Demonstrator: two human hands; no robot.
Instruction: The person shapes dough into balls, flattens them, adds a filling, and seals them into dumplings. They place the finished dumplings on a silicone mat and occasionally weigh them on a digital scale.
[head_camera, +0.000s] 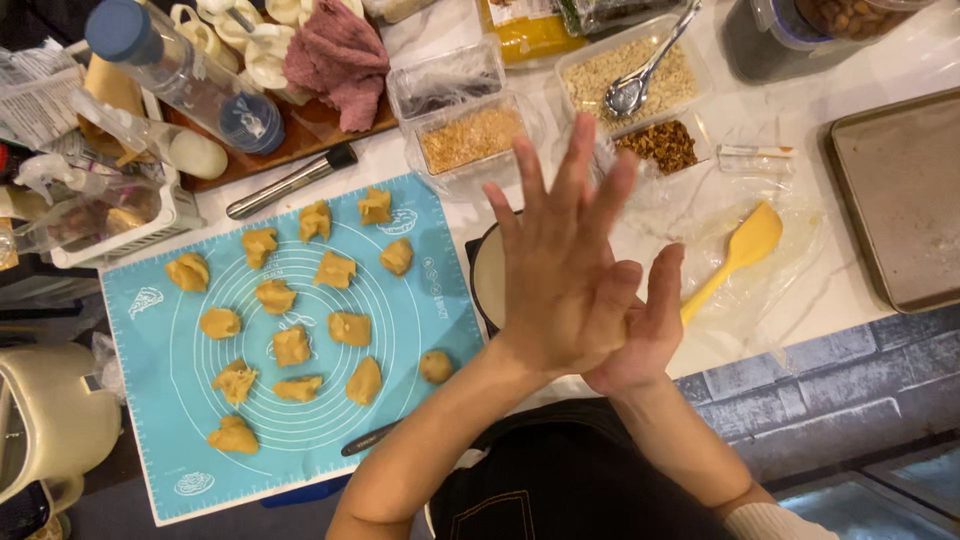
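On the surface (860, 60) we see dough pieces (290, 345) spread over the blue mat (420, 310), one rounded ball (436, 366) at its right edge, then our left hand (560, 275) pressed flat against our right hand (640, 330), palms together above a bowl (487, 275), whatever lies between them hidden.

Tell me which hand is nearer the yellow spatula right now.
Right. The right hand lies under the left, its fingers almost reaching the yellow spatula. The left hand is pressed on top, farther toward the blue mat.
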